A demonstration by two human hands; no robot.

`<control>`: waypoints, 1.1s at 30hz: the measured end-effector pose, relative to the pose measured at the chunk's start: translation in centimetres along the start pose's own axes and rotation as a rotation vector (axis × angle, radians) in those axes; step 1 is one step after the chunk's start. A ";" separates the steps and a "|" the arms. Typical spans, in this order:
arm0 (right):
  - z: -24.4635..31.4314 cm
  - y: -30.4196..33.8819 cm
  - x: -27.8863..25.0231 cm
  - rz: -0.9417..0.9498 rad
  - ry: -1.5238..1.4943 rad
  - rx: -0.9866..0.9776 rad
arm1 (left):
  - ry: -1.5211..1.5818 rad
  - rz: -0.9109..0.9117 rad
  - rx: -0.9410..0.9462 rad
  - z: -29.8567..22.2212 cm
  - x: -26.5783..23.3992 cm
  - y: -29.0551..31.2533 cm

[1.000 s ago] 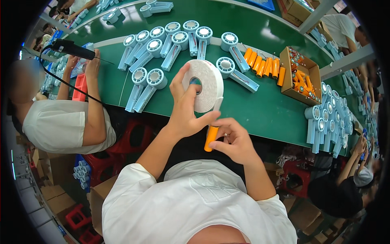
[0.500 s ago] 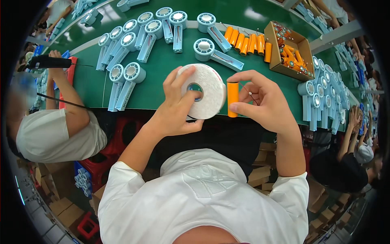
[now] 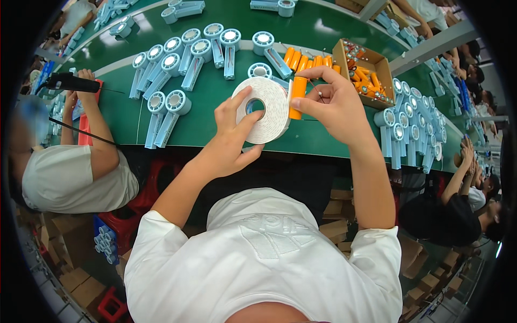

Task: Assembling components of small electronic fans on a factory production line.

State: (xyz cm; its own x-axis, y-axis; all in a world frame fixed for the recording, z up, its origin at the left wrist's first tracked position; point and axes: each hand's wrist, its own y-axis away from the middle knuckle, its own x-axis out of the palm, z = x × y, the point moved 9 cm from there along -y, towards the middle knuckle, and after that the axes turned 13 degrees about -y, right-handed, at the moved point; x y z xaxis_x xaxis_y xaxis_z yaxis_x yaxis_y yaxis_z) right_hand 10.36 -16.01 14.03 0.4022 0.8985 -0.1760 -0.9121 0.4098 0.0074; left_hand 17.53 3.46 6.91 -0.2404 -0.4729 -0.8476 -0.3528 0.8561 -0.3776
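While the left hand [image 3: 229, 137] grips a thick white roll of foam tape [image 3: 262, 110] upright above the near edge of the green work table [image 3: 210, 116], its thumb hooked into the core and its fingers curled around the rim, the right hand [image 3: 336, 105] pinches a small orange cylindrical cell [image 3: 297, 97] between thumb and fingertips and holds it upright against the roll's right edge. Judging from that contact, the cell is being fitted with tape: cell and roll touch, but whether a piece already sticks to it cannot be told, and the roll is not yet pulled away.

Just beyond the hands, a row of bare orange cells [image 3: 308, 60] lies on the table, apparently still to be handled. To its right stands an open brown cardboard box [image 3: 341, 53], which holds more orange cells, some with wires or pale caps; their finer detail is too small to read.

Farther back and to both sides, many light blue handheld fan bodies [image 3: 177, 70] with round heads lie in rows. At the left, a co-worker's hand [image 3: 85, 75] holds a black tool [image 3: 67, 82].
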 end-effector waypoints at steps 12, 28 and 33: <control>-0.2 7.4 4.2 -0.673 0.223 -0.778 | 0.462 0.037 -0.410 -0.8 1.6 2.3; -17.1 7.0 -9.6 -0.620 -0.293 -0.068 | -0.435 0.075 -0.364 4.6 -2.8 4.6; -18.2 6.3 -9.3 -0.516 -0.349 -0.089 | -0.518 -0.151 -0.151 10.6 -8.3 -6.8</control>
State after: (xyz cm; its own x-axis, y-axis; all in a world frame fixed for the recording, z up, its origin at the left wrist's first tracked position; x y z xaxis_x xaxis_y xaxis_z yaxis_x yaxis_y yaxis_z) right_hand -0.52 -24.66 -2.23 0.7809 0.5929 0.1965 -0.5905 0.8033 -0.0771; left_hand 31.56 3.79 12.56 0.2855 -0.3914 -0.8748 -0.4833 0.7294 -0.4841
